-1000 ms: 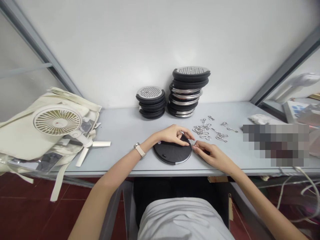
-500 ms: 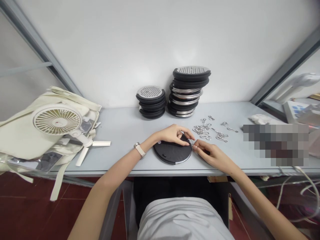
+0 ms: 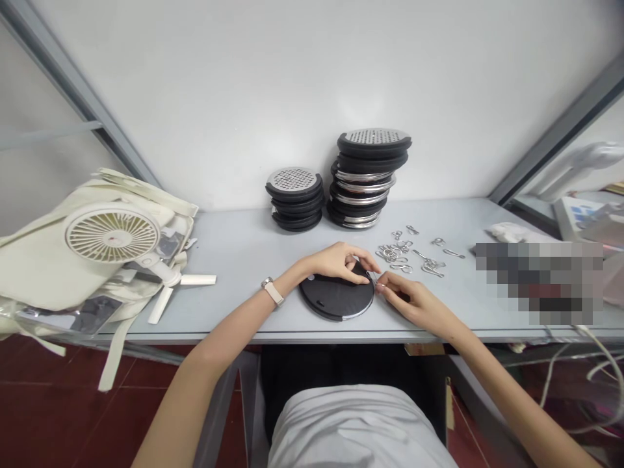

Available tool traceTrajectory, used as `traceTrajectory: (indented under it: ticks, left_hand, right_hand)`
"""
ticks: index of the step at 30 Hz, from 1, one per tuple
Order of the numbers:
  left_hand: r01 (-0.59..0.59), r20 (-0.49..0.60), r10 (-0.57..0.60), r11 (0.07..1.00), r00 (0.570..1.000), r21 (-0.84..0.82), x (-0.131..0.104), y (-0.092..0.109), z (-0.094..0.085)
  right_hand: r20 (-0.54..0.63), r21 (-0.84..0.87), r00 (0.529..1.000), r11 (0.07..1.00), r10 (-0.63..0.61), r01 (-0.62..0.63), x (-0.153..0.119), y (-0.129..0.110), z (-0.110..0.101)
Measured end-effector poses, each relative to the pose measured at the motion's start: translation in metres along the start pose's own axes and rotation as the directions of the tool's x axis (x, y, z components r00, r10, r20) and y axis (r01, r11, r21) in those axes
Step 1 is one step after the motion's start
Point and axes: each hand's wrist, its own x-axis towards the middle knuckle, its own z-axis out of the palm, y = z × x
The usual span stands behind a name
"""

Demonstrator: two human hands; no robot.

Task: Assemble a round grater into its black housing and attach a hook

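Note:
A flat black round disc (image 3: 336, 299) with a silvery stretch along its front rim lies near the table's front edge. My left hand (image 3: 341, 261) rests over its upper right part, thumb and fingers closed on the disc's edge. At that same edge my right hand (image 3: 404, 294) pinches a small shiny metal clip (image 3: 377, 284); most of the clip is hidden by the fingertips. Several loose metal clips (image 3: 390, 253) are scattered on the table just beyond my right hand.
Behind the disc stand a short stack of black discs with a perforated metal top (image 3: 294, 181) and a taller, uneven stack (image 3: 363, 195). A white fan (image 3: 113, 235) lies on a cream bag (image 3: 39, 260) at the left. A blurred-out patch (image 3: 541, 279) covers things at the right.
Almost nothing differs. My right fingertips have shifted very slightly at the disc's edge, and my left hand stays in place.

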Motion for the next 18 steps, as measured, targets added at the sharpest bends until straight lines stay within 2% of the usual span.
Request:
traceTrajectory:
  ticks: [18]
  left_hand:
    - [0.019,-0.021,-0.02,0.999,1.0,-0.042,-0.0004,-0.0009,0.0]
  right_hand:
    - [-0.016,0.014,1.0,1.0,-0.001,0.002,0.0002,0.0017,0.0012]
